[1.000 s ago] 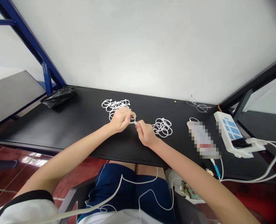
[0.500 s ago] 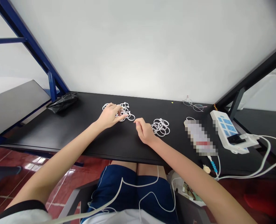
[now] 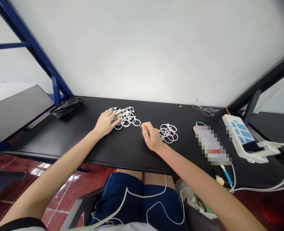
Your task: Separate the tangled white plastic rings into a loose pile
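Note:
A loose pile of white rings with small knobs lies on the black tabletop. My left hand rests at the left side of this pile, its fingers apart and reaching over some rings. To the right of the pile, my right hand is closed, thumb against the curled fingers. Whatever it may hold is hidden inside. Just beyond its knuckles sits a smaller heap of similar white rings, its left edge partly covered by the hand.
On the right are a phone on a cable, a white power strip with a black plug, and eyeglasses near the wall. A black plastic bag lies far left. White cords hang across my lap.
My left hand has drawn back leftward off the larger pile, uncovering more rings. The right hand keeps its closed shape beside the smaller heap. The whole view has shifted slightly.

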A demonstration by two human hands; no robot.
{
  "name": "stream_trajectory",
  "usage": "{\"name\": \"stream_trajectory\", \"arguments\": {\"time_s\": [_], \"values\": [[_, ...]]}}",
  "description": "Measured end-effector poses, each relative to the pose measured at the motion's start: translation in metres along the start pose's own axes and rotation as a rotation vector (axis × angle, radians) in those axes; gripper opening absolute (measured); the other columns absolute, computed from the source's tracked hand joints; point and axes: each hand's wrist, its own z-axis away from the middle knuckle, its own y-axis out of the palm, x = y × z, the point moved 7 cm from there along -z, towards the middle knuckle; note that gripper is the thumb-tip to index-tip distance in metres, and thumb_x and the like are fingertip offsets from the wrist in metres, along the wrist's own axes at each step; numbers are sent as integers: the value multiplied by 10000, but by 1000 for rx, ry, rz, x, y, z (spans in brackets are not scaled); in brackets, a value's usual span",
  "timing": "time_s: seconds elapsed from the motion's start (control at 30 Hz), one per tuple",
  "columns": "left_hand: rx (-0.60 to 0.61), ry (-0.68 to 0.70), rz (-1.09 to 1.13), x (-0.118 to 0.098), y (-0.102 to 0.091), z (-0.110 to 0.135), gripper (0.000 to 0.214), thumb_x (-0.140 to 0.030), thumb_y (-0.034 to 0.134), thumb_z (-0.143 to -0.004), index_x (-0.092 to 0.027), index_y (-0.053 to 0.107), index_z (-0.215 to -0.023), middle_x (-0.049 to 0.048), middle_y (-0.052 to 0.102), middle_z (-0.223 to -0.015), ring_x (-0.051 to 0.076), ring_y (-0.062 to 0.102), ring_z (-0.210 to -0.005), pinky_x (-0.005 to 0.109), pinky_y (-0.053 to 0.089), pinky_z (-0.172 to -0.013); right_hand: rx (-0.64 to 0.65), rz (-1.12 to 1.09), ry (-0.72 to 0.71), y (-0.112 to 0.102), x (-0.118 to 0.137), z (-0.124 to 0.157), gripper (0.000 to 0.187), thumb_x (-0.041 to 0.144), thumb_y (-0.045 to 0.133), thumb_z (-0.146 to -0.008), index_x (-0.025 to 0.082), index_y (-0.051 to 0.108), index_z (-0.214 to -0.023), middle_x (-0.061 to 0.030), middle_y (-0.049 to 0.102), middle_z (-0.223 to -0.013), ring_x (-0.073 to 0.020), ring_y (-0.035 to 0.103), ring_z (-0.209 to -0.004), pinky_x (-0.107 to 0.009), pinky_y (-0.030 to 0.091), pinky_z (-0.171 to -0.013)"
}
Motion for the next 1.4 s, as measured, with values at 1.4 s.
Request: {"name": "stream_trajectory", "arguments": {"time_s": [1.4], "values": [[311,400,699,-163,27,-22,130,-235,585,-904,-147,629,-989,102,599,-1093,190,602,-971,290,496,-846,-595,-4,16,-88,-19,-15,244,375,385,-1003,208,521,-888,89,438,-459,-81,420,-343,-227,346,-412]]}}
